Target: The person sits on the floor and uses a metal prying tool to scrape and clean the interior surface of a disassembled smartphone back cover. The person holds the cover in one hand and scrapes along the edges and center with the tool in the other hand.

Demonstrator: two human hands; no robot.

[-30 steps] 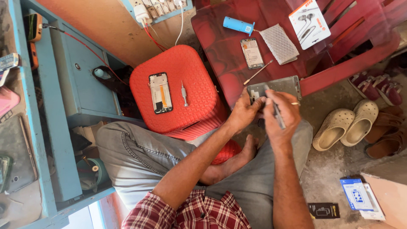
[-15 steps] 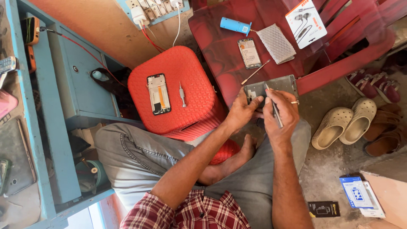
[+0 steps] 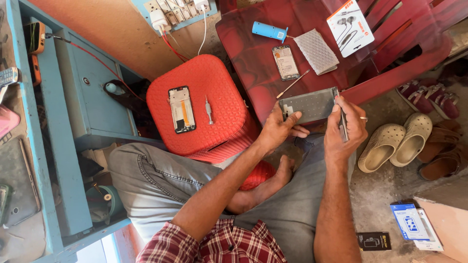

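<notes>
A seated person in a red plaid shirt and grey jeans works over a grey phone back panel [image 3: 309, 104], held above the lap at the front edge of a dark red plastic chair [image 3: 390, 73]. The left hand [image 3: 279, 130] has its grip closed on the panel's left end, thumb laid across the face. The right hand [image 3: 347, 127] pinches the panel's right edge while also clasping a slim metal tool [image 3: 343, 124] that points downward along the fingers.

On the chair seat lie a blue cylinder [image 3: 268, 30], a second phone [image 3: 285, 62], a grey textured pad [image 3: 317, 51], an earphone package [image 3: 350, 20] and a thin spudger [image 3: 293, 84]. Just left of the hands, a red plastic stool [image 3: 219, 97] carries an opened phone frame [image 3: 181, 109] and a small screwdriver [image 3: 208, 110], lying apart from each other. Beige clogs [image 3: 397, 142] sit on the concrete floor to the right, near small boxes [image 3: 414, 226]. A blue worktop [image 3: 44, 146] runs down the left side.
</notes>
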